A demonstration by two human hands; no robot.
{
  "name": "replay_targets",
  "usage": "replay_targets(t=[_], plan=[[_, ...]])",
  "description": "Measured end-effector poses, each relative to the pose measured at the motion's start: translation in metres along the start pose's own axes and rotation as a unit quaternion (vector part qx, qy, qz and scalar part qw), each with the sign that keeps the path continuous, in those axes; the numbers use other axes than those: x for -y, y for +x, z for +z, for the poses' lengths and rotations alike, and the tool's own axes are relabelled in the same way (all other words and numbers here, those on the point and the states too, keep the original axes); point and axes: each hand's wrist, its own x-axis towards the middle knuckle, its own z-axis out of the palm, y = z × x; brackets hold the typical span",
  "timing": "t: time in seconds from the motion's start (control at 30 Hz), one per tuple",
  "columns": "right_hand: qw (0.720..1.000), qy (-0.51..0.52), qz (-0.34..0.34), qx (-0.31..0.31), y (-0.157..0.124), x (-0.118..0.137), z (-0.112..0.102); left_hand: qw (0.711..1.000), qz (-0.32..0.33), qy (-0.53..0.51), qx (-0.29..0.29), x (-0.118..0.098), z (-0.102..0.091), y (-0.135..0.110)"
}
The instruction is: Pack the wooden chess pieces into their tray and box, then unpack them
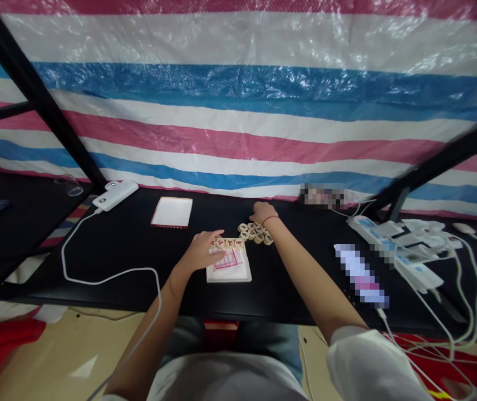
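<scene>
My left hand lies at the left side of a white box, fingers stretched out and thumb reaching over it. Along the box's far edge is a row of round Chinese chess pieces with red characters, its left end partly covered by that hand. A pinkish printed sheet shows inside the box. Just beyond and to the right, several pieces with dark characters stand grouped on the black table. My right hand is curled at the far side of this group; its fingertips, and anything in them, are hidden.
A white box lid lies to the left on the table. Farther left is a white power bank with a long cable. At right are a phone and a power strip with tangled cables. A striped plastic sheet hangs behind.
</scene>
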Motion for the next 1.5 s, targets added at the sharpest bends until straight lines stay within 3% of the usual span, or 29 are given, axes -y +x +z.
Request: replay_targets(t=[0.17,0.27,0.37,0.47,0.57,0.8,1.03,1.17,1.27,1.37,1.5], plan=[[0.998,0.050,-0.020,-0.023,-0.003,0.001,-0.008,1.000,0.006,-0.009,-0.007,-0.003,-0.002,-0.001],[0.992,0.090,-0.067,-0.053,-0.019,0.005,-0.013,0.997,0.037,-0.032,-0.061,-0.002,-0.002,0.000],[0.975,0.164,-0.141,-0.046,-0.049,0.017,-0.007,0.988,0.062,-0.069,-0.124,0.001,-0.002,0.001],[0.904,0.375,-0.200,0.047,-0.082,0.031,0.010,0.977,0.084,-0.096,-0.169,0.001,-0.003,0.002],[0.843,0.485,-0.212,0.096,-0.101,0.040,0.028,0.976,0.095,-0.080,-0.178,-0.001,-0.005,-0.002],[0.795,0.576,-0.161,0.101,-0.107,0.040,0.044,0.986,0.051,-0.069,-0.142,-0.004,-0.006,-0.020],[0.794,0.584,-0.152,0.073,-0.123,0.028,0.047,0.989,0.049,0.095,-0.097,-0.015,-0.011,-0.034],[0.834,0.523,-0.169,0.052,-0.135,0.020,0.053,0.986,0.042,0.144,-0.076,-0.017,-0.013,-0.037],[0.871,0.435,-0.228,-0.005,-0.145,0.023,0.059,0.990,0.033,0.107,-0.090,-0.010,-0.012,-0.036],[0.891,0.343,-0.291,-0.056,-0.153,0.034,0.065,0.994,0.018,0.025,-0.109,-0.003,-0.010,-0.034],[0.909,0.249,-0.319,-0.101,-0.156,0.046,0.071,0.992,0.000,-0.034,-0.124,0.002,-0.005,-0.034]])
